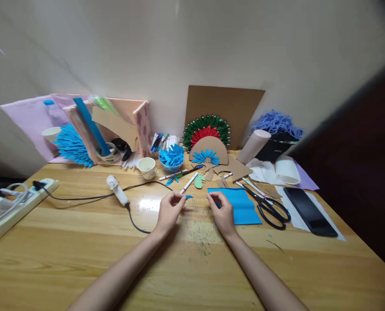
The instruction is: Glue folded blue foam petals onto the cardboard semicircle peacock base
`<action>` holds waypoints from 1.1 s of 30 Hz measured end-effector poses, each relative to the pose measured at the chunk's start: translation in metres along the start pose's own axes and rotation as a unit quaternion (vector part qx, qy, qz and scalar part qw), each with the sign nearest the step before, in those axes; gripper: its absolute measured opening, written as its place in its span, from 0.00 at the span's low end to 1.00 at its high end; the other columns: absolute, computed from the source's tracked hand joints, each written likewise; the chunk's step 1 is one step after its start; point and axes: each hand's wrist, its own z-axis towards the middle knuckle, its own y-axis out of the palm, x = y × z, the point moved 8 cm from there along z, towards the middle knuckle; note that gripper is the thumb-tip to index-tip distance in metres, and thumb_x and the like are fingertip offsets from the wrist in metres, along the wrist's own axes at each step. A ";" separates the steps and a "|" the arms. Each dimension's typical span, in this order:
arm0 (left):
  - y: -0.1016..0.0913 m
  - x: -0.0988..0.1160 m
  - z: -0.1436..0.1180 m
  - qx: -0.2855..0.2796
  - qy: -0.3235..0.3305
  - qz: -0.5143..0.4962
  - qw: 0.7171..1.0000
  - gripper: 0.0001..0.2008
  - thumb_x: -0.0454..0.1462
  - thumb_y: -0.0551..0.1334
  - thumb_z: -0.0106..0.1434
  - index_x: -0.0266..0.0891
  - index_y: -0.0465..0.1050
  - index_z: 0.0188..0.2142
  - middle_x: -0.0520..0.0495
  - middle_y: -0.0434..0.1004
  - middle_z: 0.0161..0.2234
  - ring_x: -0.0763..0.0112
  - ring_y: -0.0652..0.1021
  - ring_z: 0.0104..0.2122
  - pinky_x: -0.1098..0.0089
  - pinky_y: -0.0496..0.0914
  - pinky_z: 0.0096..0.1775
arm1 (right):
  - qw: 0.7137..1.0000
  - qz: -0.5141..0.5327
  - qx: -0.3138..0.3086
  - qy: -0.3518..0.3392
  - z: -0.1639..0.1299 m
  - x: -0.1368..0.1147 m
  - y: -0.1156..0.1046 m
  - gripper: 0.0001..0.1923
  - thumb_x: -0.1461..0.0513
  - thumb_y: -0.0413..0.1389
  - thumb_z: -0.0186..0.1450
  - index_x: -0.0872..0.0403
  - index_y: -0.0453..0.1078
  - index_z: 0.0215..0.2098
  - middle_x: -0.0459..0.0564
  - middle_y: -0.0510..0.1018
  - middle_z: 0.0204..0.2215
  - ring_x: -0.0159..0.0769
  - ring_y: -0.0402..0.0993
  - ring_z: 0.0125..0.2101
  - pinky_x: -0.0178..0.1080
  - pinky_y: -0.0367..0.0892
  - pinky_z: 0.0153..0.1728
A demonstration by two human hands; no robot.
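Note:
My left hand [169, 211] rests on the wooden table [82, 250] and pinches a small blue paper piece [189, 197] between its fingertips. My right hand [223, 211] lies just to the right with its fingers curled on the left edge of a blue paper sheet [244, 207]. Whether it grips the sheet or only touches it is unclear. A white marker [189, 183] lies just beyond my left hand. Black scissors [272, 209] lie to the right of the sheet.
A glue gun [117, 190] with a black cord runs to a power strip [14, 207] at the left. A bowl of blue paper pieces [172, 157], a white cup [147, 167], a paper fan craft [207, 140], cardboard [223, 108] and a phone [310, 211] surround the hands.

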 end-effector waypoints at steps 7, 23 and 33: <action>-0.140 0.009 -0.038 0.082 -0.029 0.059 0.994 0.12 0.44 0.65 0.48 0.35 0.74 0.25 0.47 0.75 0.24 0.69 0.74 0.27 0.72 0.68 0.31 | 0.998 -0.023 -0.055 -0.002 -0.010 0.002 0.008 0.12 0.54 0.48 0.63 0.54 0.67 0.34 0.50 0.73 0.28 0.38 0.70 0.31 0.37 0.65 0.32; -0.298 0.016 0.017 0.304 0.014 0.030 0.952 0.11 0.41 0.64 0.41 0.34 0.70 0.20 0.50 0.71 0.20 0.73 0.70 0.23 0.74 0.63 0.27 | 0.954 0.001 -0.294 -0.060 -0.034 -0.101 0.224 0.23 0.52 0.53 0.57 0.55 0.63 0.47 0.57 0.71 0.43 0.42 0.71 0.39 0.43 0.67 0.39; -0.296 -0.011 0.018 0.315 -0.003 -0.013 0.949 0.12 0.42 0.64 0.44 0.34 0.68 0.20 0.51 0.70 0.17 0.77 0.69 0.18 0.76 0.61 0.21 | 0.960 0.035 -0.275 -0.049 -0.027 -0.106 0.278 0.14 0.58 0.47 0.61 0.56 0.68 0.40 0.52 0.76 0.33 0.41 0.71 0.33 0.39 0.64 0.34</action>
